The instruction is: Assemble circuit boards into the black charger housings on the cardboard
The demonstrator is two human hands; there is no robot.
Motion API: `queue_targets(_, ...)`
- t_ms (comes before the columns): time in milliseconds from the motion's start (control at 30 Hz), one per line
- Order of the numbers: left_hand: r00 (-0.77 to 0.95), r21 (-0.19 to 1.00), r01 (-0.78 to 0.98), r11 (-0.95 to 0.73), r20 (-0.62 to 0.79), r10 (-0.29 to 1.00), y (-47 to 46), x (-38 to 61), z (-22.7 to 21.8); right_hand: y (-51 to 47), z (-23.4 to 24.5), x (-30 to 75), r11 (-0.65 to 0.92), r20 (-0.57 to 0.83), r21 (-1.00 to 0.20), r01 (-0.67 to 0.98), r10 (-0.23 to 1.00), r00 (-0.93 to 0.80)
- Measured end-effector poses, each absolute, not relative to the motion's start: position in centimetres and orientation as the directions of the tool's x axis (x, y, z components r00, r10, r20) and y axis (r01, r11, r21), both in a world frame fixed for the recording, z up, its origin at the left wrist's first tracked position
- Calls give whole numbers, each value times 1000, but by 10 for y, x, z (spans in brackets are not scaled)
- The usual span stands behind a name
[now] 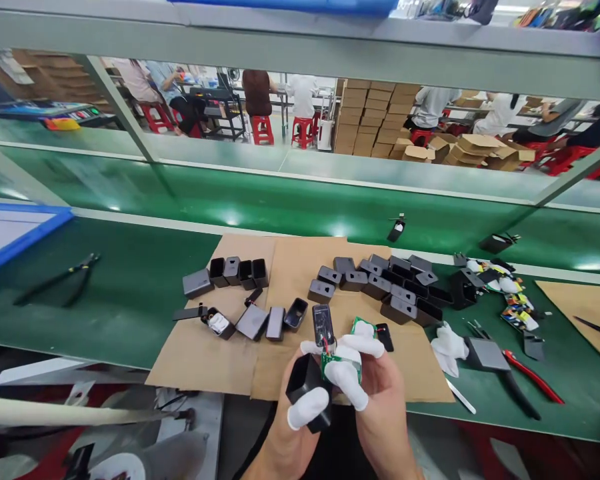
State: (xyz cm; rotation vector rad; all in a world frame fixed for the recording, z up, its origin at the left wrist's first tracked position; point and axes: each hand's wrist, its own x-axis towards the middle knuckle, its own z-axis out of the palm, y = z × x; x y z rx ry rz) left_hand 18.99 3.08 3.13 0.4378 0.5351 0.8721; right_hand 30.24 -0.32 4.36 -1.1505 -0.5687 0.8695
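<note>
My left hand is closed around a black plastic housing, its open end facing up. Green circuit boards with white parts are pinched in my right hand, close beside the housing. Thin red wires run from the boards to a black rectangular end piece standing just beyond my fingers. White finger covers sit on several fingertips of both hands. A small black flat piece lies to the right of the boards. My fingers partly hide the boards and the housing.
Brown cardboard covers the green bench. Several black housings lie on it. To the right are red-and-black pliers, a white cloth and loose electronic parts. Black pliers lie left. Seated people and boxes are beyond.
</note>
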Motion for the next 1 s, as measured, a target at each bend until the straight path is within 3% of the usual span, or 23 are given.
queue_targets(67, 516, 567, -587, 578, -288, 807, 31, 186, 28, -5, 46, 301, 194, -1, -940, -281, 822, 570)
queue_targets(167, 609, 532, -558, 636, -259, 750, 31, 184, 31, -10, 49, 311, 220, 97, -943, -250, 900, 426)
queue_targets(267, 685, 530, -533, 660, -188, 704, 33, 184, 36, -15, 50, 326, 102, 46, -969, -225, 970, 240)
queue_targets(367, 674, 605, -512, 610, -158, 722, 33, 183, 36, -21, 50, 338, 43, 7, -962, -269, 991, 133)
queue_targets(467, 691, 776, -435, 458, -39, 722, 33, 177, 37, -33, 54, 345, 136, 76, -956, -258, 971, 228)
queue_targets(567, 710, 943, -292, 162, 101, 697, 33, 170, 49, -47, 65, 351, 250, 158, -943, -222, 918, 363)
queue_targets(667, 688, 969, -228, -92, 227, 689, 33, 169, 61, -58, 81, 355, 276, 179, -934, -226, 910, 373)
queue_targets(767, 665, 961, -218, -169, 273, 695, 30, 172, 64, -65, 91, 358, 293, 194, -927, -234, 909, 368)
queue_targets(867, 657, 975, -212, -61, 188, 730, 28, 173, 59, -72, 91, 360, 278, 185, -929, -246, 921, 343)
queue_targets(933, 711, 951, -263, 165, 76, 699, 28, 173, 54, -76, 88, 361, 267, 173, -929, -257, 926, 336)
queue_targets(1000, 805, 839, -313, 445, -15, 593, 28, 172, 49, -79, 85, 362, 272, 173, -925, -265, 923, 342)
